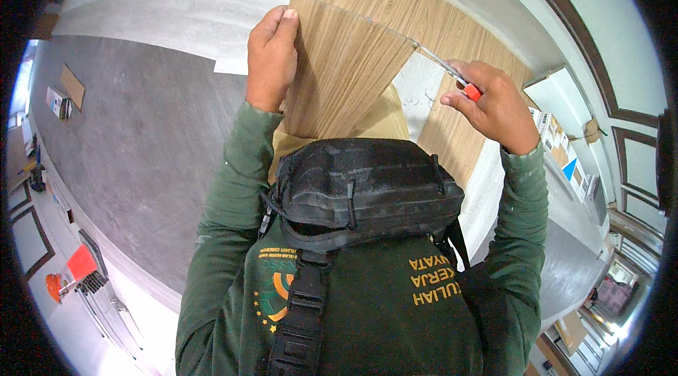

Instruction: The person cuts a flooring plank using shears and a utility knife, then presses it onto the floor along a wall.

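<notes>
My left hand (274,44) grips a wood-grain plank (346,58) at its far left corner, thumb on the top face and the other fingers mostly hidden. The plank is tilted up in front of my chest bag. Closed in my right hand (492,100) is what looks like a cutter knife (452,73), with a slim metal blade and a red part by the thumb. Its tip meets the right end of the plank's far edge. Beneath lie wood-grain floor planks (452,26).
A black bag (367,181) is strapped to my chest. Bare grey floor (141,150) spreads to the left, with a broom-like tool with a red part (81,263) beyond it. Cartons (558,139) stand at the right near a panelled wall (593,22).
</notes>
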`<act>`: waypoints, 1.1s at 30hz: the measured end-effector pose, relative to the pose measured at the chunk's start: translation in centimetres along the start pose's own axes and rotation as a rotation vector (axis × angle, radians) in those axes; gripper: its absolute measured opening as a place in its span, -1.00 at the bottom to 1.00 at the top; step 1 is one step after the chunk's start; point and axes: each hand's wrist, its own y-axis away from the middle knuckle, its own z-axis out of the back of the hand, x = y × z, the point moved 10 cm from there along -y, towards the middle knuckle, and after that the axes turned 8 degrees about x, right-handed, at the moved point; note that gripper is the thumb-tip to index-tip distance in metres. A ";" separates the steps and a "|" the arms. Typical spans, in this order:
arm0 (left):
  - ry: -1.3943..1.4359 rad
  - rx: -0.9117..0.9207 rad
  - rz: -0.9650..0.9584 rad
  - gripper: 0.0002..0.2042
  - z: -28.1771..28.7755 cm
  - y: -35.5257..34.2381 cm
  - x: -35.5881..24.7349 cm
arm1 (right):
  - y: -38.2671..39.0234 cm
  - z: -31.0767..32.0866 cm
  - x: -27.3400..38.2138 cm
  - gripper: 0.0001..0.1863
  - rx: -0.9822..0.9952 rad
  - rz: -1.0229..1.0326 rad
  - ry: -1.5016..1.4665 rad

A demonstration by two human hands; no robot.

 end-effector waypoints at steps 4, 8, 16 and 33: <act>0.028 0.022 -0.009 -0.70 -0.2 -0.2 0.4 | -0.3 -0.1 0.0 -0.50 0.027 -0.017 0.040; -0.015 0.010 -0.017 -0.70 -0.1 -0.3 0.6 | -0.4 0.2 0.2 -0.52 -0.012 0.029 0.052; -0.020 0.029 -0.055 -0.69 -0.3 -0.6 0.7 | -0.6 0.2 -0.3 -0.54 -0.012 0.029 0.022; 0.065 0.057 0.037 -0.70 -1.1 -0.9 1.3 | -0.7 0.4 0.1 -0.56 0.021 0.063 0.057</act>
